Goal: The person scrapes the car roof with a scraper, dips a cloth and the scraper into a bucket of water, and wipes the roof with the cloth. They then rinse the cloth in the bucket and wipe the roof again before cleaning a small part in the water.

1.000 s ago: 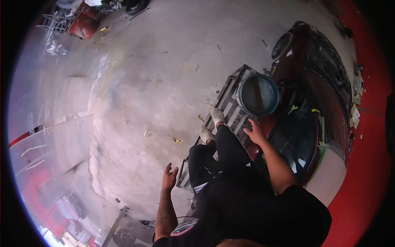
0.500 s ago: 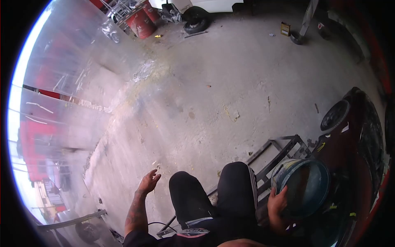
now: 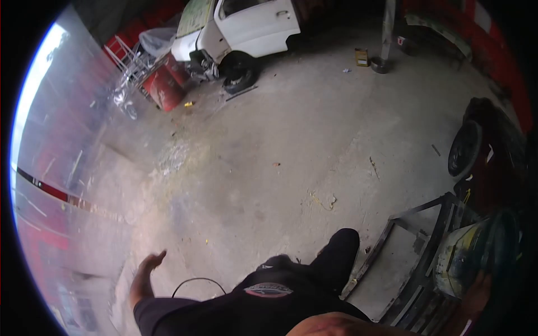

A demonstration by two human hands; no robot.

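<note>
My left hand (image 3: pixel 153 259) hangs over the concrete floor at the lower left, its fingers apart and nothing in them. At the lower right, my right hand (image 3: pixel 478 287) is at the near side of a paint-stained bucket (image 3: pixel 457 260), gripping it near the rim; its fingertips are dim. The bucket appears tilted, with its dark opening turned to the right. Beside it on the left is a dark metal frame (image 3: pixel 384 246).
A dark red car part (image 3: pixel 486 187) and a wheel (image 3: pixel 464 148) are at the right. A white vehicle body (image 3: pixel 258 29), a loose tyre (image 3: pixel 240 80) and red drums (image 3: pixel 163 88) are at the back. A post (image 3: pixel 387 33) stands farther right. Translucent sheeting (image 3: pixel 61 134) hangs left.
The view has shifted, bringing more of the white vehicle into sight. My legs have changed from bent side by side to one extended. Bucket and right hand now appear farther right; my left hand is farther left.
</note>
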